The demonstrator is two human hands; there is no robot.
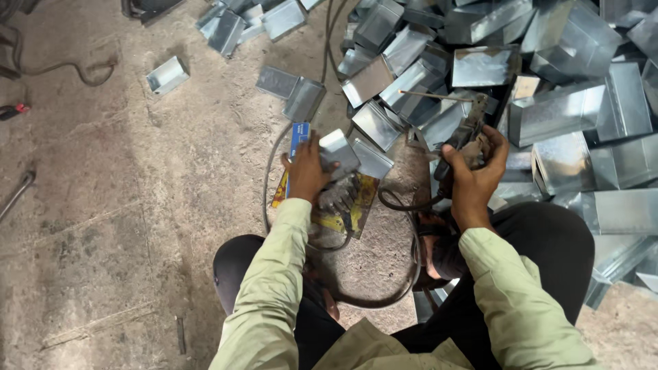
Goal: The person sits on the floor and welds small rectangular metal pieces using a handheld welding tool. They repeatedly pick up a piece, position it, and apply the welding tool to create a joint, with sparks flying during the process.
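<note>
Both hands closed in grips: left hand (307, 171), right hand (476, 164).

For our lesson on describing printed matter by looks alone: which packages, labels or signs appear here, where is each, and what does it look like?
Blue package: flat narrow rectangle on the floor, beside the left hand, blue with pale markings.
Yellow package: flat, crumpled, under the left hand and a dark glove, yellow with dark print.
No signs or screens show.

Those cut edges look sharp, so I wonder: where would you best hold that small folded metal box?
Probably as the left hand does: from the near side, fingers across the flat faces of the small folded metal box, off its edges.
</note>
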